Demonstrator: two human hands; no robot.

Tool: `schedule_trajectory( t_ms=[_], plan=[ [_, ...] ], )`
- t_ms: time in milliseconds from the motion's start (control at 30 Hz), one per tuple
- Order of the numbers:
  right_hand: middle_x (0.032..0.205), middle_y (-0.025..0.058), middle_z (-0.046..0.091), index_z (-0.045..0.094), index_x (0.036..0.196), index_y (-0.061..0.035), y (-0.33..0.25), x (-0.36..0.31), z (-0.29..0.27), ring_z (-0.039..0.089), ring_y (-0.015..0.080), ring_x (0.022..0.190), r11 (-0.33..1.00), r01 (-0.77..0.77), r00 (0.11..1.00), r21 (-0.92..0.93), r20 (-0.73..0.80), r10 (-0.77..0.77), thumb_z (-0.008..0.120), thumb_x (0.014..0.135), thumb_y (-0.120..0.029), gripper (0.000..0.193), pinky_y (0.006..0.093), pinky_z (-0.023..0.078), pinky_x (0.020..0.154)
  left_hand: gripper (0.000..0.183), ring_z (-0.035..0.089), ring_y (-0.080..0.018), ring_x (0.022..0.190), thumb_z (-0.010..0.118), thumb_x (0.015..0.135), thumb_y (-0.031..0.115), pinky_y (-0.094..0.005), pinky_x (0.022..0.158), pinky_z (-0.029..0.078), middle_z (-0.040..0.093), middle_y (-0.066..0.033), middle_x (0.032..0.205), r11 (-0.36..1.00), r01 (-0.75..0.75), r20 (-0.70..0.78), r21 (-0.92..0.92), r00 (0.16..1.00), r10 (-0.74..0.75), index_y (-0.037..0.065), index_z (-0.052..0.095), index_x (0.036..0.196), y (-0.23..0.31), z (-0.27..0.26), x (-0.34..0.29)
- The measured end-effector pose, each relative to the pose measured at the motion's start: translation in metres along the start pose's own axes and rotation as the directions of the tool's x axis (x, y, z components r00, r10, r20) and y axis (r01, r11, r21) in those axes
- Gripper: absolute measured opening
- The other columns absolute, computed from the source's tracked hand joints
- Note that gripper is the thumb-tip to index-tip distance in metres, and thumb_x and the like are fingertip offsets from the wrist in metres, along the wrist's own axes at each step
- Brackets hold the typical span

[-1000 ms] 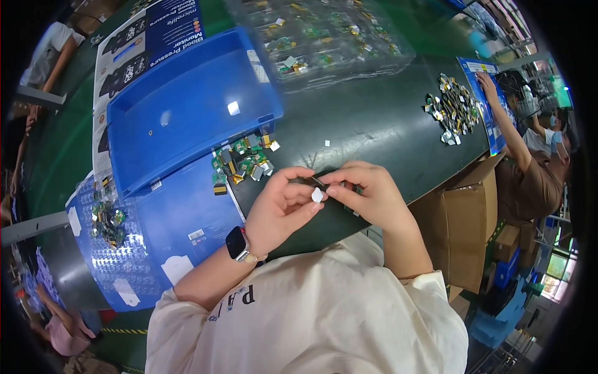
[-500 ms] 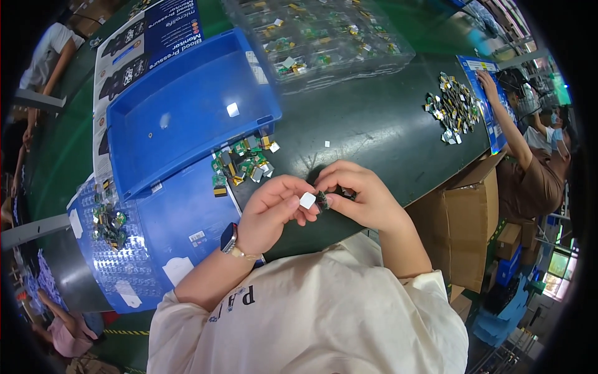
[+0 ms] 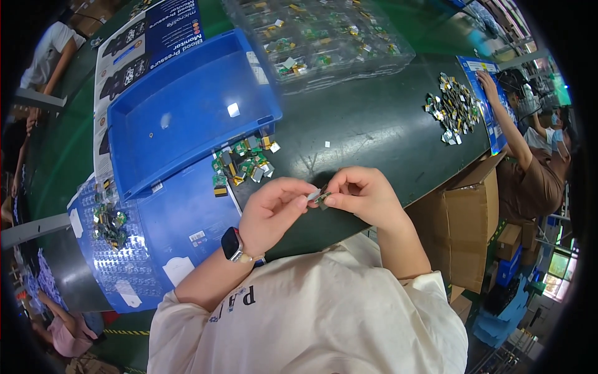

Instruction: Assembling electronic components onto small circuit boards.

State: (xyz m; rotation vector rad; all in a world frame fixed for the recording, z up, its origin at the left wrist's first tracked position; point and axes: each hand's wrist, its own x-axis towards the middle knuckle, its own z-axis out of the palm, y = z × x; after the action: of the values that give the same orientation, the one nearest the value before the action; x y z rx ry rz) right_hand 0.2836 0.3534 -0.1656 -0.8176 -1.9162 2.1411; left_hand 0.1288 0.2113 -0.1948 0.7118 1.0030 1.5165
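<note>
Close together over the near edge of the dark table, both hands pinch small parts. My left hand, wearing a watch, grips a small white square piece between thumb and fingers. Touching or almost touching it is a small green circuit board, pinched by the thumb and fingertips of my right hand. Whether the two parts are joined I cannot tell. Beyond my left hand lies a loose pile of small circuit boards with white squares and dark strips.
A blue tray stands at the left behind the pile. Stacked clear blister trays of boards stand at the back. On the right are a larger board heap, a cardboard box and another person's arm. A blister sheet lies left.
The white square has turned from facing up to a tilted, nearly edge-on view. My right hand has shifted slightly, its fingers curling lower, and my left wrist has rotated.
</note>
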Motion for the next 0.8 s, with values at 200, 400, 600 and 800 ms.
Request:
schedule_trajectory(
  t_ms=[200, 400, 600, 800],
  plan=[
    [0.074, 0.0001, 0.062, 0.062, 0.081, -0.0008, 0.001, -0.001, 0.001, 0.054, 0.0044, 0.064, 0.978, -0.055, 0.996, 0.202, -0.053, 0.067, 0.07, 0.077, 0.0, 0.009, 0.0174, 0.041, 0.057, 0.023, 0.062, -0.0136, 0.09, 0.052, 0.088, -0.002, -0.0225, 0.071, 0.049, 0.061, -0.0074, 0.102, 1.0, -0.025, 0.048, -0.012, 0.999, 0.026, 0.001, 0.052, 0.111, 0.007, 0.006, 0.0],
    [0.075, 0.0013, 0.059, 0.061, 0.079, -0.003, -0.011, -0.003, 0.0, 0.056, 0.0089, 0.069, 0.917, 0.09, 0.996, -0.388, 0.009, -0.094, 0.074, 0.072, -0.005, 0.014, 0.0243, 0.044, 0.06, 0.02, 0.063, -0.0138, 0.085, 0.056, 0.087, -0.001, -0.0218, 0.068, 0.05, 0.063, -0.0077, 0.099, 1.0, 0.028, 0.067, 0.0, 0.997, -0.028, 0.0, 0.056, 0.107, 0.0, 0.003, -0.002],
    [0.084, 0.0044, 0.057, 0.061, 0.076, -0.0036, -0.005, 0.0, -0.003, 0.054, 0.0148, 0.077, 0.892, 0.255, 0.967, -0.372, 0.122, -0.225, 0.076, 0.068, -0.007, 0.018, 0.0278, 0.043, 0.067, 0.015, 0.064, -0.0143, 0.081, 0.059, 0.086, -0.001, -0.0237, 0.068, 0.051, 0.066, -0.0097, 0.09, 0.991, 0.131, 0.022, 0.04, 0.991, -0.132, -0.002, 0.063, 0.099, 0.005, 0.003, -0.001],
    [0.087, 0.0064, 0.05, 0.057, 0.073, -0.0024, 0.018, -0.003, 0.002, 0.054, 0.0132, 0.08, 0.961, 0.131, 0.961, 0.242, 0.207, -0.183, 0.072, 0.072, -0.002, 0.015, 0.0258, 0.043, 0.066, 0.013, 0.066, -0.0189, 0.079, 0.058, 0.085, -0.003, -0.0268, 0.068, 0.054, 0.066, -0.0134, 0.086, 0.99, 0.143, 0.138, -0.006, 0.98, -0.141, -0.005, 0.063, 0.097, 0.009, 0.001, -0.002]
  ],
)
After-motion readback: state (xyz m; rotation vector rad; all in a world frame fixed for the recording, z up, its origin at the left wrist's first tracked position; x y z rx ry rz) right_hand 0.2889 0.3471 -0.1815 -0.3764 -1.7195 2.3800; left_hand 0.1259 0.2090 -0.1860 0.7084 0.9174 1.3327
